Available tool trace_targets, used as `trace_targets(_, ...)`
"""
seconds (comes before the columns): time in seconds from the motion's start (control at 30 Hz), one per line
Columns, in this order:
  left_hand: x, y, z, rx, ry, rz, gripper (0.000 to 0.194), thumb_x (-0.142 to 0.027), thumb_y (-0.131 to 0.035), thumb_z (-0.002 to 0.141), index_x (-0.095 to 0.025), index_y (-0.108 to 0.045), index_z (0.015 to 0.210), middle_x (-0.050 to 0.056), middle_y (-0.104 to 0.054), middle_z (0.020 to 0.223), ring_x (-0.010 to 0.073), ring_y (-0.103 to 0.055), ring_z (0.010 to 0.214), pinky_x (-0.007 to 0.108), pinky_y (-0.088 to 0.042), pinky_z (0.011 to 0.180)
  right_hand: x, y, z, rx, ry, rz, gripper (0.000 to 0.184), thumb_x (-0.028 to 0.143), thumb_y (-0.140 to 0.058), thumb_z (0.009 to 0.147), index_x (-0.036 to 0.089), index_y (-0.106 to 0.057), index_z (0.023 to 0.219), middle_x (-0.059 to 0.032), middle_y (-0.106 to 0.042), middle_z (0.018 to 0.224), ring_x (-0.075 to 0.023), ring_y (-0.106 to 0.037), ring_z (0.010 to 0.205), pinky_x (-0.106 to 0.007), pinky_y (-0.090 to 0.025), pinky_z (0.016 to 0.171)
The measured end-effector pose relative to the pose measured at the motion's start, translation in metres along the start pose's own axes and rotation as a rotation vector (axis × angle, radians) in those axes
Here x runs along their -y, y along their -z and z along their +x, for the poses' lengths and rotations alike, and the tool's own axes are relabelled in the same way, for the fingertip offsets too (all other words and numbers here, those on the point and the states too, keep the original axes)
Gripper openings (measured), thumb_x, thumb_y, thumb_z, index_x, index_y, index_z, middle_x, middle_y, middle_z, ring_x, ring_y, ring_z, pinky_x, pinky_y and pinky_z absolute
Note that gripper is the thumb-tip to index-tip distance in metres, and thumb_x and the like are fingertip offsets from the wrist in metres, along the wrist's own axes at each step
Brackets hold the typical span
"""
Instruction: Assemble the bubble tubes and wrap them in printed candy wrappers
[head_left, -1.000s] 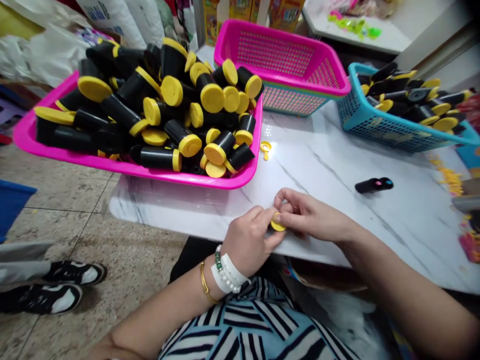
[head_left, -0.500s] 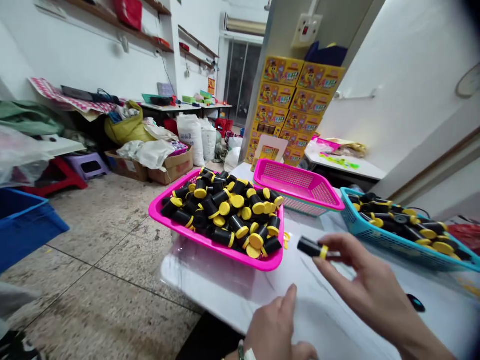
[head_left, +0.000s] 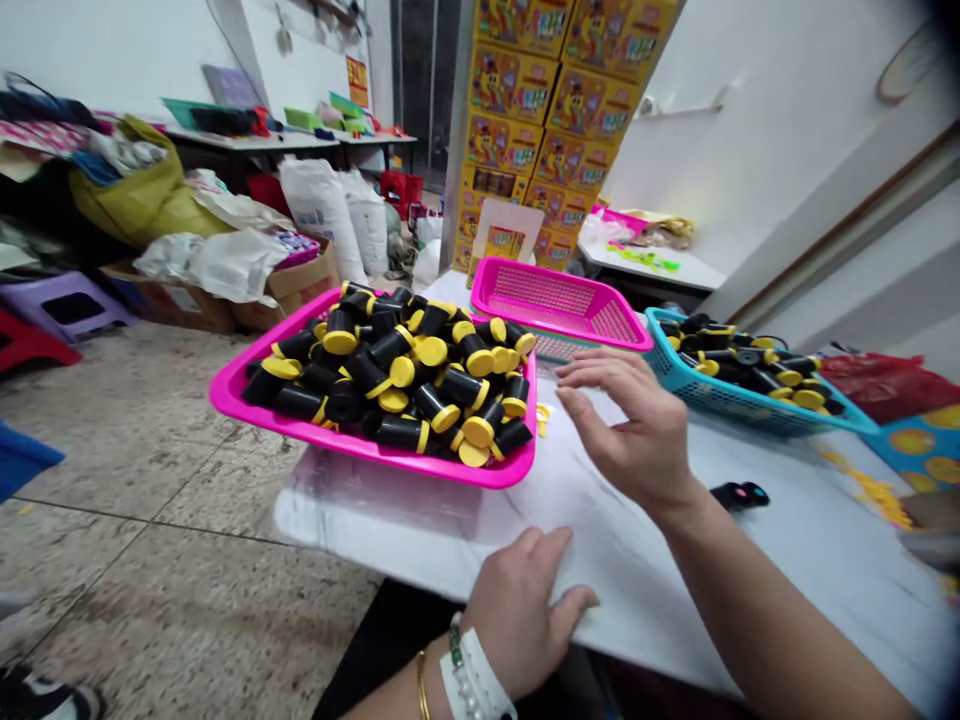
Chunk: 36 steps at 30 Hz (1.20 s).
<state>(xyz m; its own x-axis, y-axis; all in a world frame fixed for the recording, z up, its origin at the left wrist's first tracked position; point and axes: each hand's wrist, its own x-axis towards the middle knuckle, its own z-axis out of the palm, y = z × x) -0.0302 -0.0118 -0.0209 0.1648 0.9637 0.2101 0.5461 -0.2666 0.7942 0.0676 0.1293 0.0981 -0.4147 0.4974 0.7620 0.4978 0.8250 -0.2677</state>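
Above the white table, near the right end of a pink basket [head_left: 232,405], my right hand [head_left: 634,425] hovers with its fingers apart and nothing between them. The basket is heaped with small black cylinders with yellow caps [head_left: 390,346]. My left hand [head_left: 517,605] lies at the table's front edge, thumb stretched away from the fingers, holding nothing. A few small yellow pieces [head_left: 543,415] sit on the table just beside the pink basket.
Behind stands another pink basket [head_left: 562,300], nested in a greenish one. A blue basket [head_left: 750,405] of similar cylinders is at right, with a dark object [head_left: 739,495] in front. Yellow boxes [head_left: 517,85] are stacked at the back. Yellow bits [head_left: 870,485] lie far right.
The capped cylinder has left my right hand, whose fingers have come apart and which has moved up and left. My view has shifted, so the baskets appear higher and further left.
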Motion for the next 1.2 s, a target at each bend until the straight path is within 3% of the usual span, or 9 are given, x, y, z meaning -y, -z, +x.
trace_targets(0.2,0.001,0.004,0.002,-0.032,-0.067,0.03,0.037,-0.027,-0.065,0.087,-0.014,-0.062,0.121,0.008,-0.064,0.087,0.0209,-0.063,0.074,0.033,-0.055,0.069,-0.083,-0.03,-0.029,0.452,-0.193,-0.141,0.017,0.02,-0.065,0.085,0.017,-0.069,0.101,-0.0095,-0.074,0.102,-0.0236,-0.068,0.094,-0.039,-0.053,0.086)
trace_targets(0.3,0.001,0.007,0.005,-0.028,-0.103,0.045,0.033,-0.027,-0.062,0.09,-0.014,-0.062,0.12,0.005,-0.061,0.08,0.0182,-0.061,0.07,0.03,-0.052,0.065,-0.088,-0.032,-0.048,0.596,-0.147,-0.13,0.03,0.026,-0.068,0.085,0.016,-0.068,0.114,-0.0118,-0.071,0.118,-0.0236,-0.065,0.107,-0.038,-0.048,0.099)
trace_targets(0.4,0.002,0.009,0.008,-0.025,-0.15,0.052,0.03,-0.029,-0.058,0.093,-0.015,-0.061,0.119,0.002,-0.058,0.075,0.0155,-0.059,0.064,0.027,-0.05,0.063,-0.065,-0.006,-0.082,0.672,-0.113,-0.171,0.048,0.036,-0.064,0.089,0.011,-0.06,0.129,-0.0172,-0.06,0.135,-0.0299,-0.056,0.121,-0.045,-0.043,0.106)
trace_targets(0.53,0.002,0.011,0.009,-0.009,-0.195,0.058,0.029,-0.032,-0.055,0.095,-0.017,-0.061,0.119,0.001,-0.058,0.074,0.0138,-0.058,0.061,0.025,-0.049,0.061,-0.029,0.049,-0.151,0.578,-0.144,-0.2,0.068,0.054,-0.066,0.084,0.01,-0.053,0.133,-0.0206,-0.054,0.141,-0.036,-0.049,0.129,-0.052,-0.046,0.104)
trace_targets(0.67,-0.009,0.017,0.022,0.178,-0.101,0.15,0.03,-0.038,-0.055,0.093,-0.018,-0.063,0.115,0.002,-0.062,0.077,0.0162,-0.061,0.064,0.028,-0.05,0.062,-0.013,0.087,-0.207,0.308,-0.221,-0.13,0.019,0.019,-0.059,0.092,0.018,-0.061,0.111,-0.0124,-0.071,0.112,-0.0233,-0.064,0.107,-0.043,-0.054,0.093)
trace_targets(0.77,-0.029,0.012,0.05,0.41,-0.049,0.231,0.039,-0.041,-0.061,0.088,-0.018,-0.062,0.12,0.005,-0.068,0.086,0.0212,-0.064,0.073,0.033,-0.051,0.069,-0.006,0.099,-0.223,0.312,-0.248,-0.171,0.028,0.026,-0.061,0.092,0.017,-0.06,0.118,-0.0155,-0.068,0.121,-0.0267,-0.061,0.112,-0.047,-0.054,0.095)
trace_targets(0.9,-0.054,-0.033,0.105,0.458,-0.07,0.16,0.056,-0.045,-0.064,0.084,-0.014,-0.056,0.13,0.008,-0.07,0.093,0.022,-0.065,0.081,0.035,-0.052,0.08,0.007,0.109,-0.237,0.464,-0.257,-0.228,0.075,0.048,-0.071,0.081,0.01,-0.047,0.141,-0.0224,-0.05,0.144,-0.0379,-0.047,0.131,-0.057,-0.049,0.102)
trace_targets(1.07,-0.067,-0.113,0.165,0.23,-0.153,0.127,0.091,-0.051,-0.082,0.067,-0.008,-0.043,0.137,0.015,-0.062,0.113,0.0291,-0.058,0.108,0.043,-0.045,0.098,0.015,0.117,-0.26,0.346,-0.299,-0.133,0.052,0.008,-0.055,0.087,0.022,-0.051,0.136,-0.0138,-0.06,0.135,-0.0296,-0.056,0.125,-0.052,-0.052,0.101)
trace_targets(1.2,-0.076,-0.148,0.191,0.121,-0.129,0.136,0.093,-0.051,-0.085,0.062,-0.008,-0.044,0.133,0.016,-0.059,0.115,0.0292,-0.054,0.112,0.042,-0.042,0.099,0.015,0.12,-0.259,0.165,-0.37,0.07,0.038,0.003,-0.052,0.086,0.025,-0.06,0.115,-0.0086,-0.071,0.114,-0.0245,-0.066,0.107,-0.048,-0.054,0.097)
